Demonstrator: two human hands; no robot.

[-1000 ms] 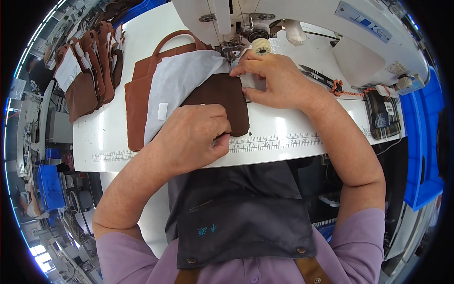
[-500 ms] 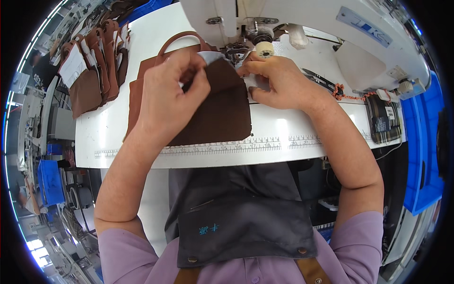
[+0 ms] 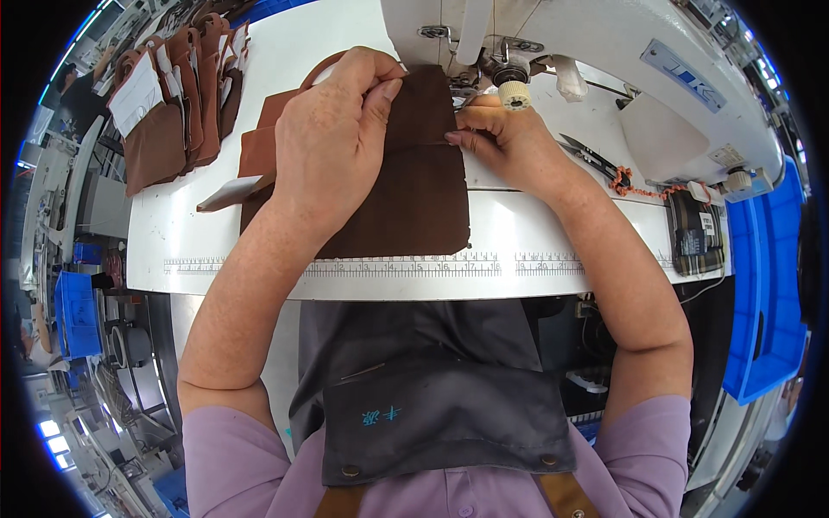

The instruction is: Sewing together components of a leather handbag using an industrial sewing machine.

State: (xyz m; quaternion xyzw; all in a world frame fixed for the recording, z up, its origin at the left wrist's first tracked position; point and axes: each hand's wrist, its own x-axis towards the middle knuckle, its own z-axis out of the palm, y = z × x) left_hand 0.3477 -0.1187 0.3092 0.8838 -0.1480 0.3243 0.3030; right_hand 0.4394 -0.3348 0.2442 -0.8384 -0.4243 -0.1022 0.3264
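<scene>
Touching one brown panel (image 3: 413,194): two hands (image 3: 330,138) (image 3: 509,142).

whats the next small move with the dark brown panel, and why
Perhaps smooth the dark brown panel flat with the left hand: a crease runs across it, and that hand appears to pinch its upper part, while the right hand is at its right edge, seemingly placed to steady it.

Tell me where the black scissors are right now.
In the head view, the black scissors lie on the white table just right of the right hand, with an orange cord at their handle end.
</scene>
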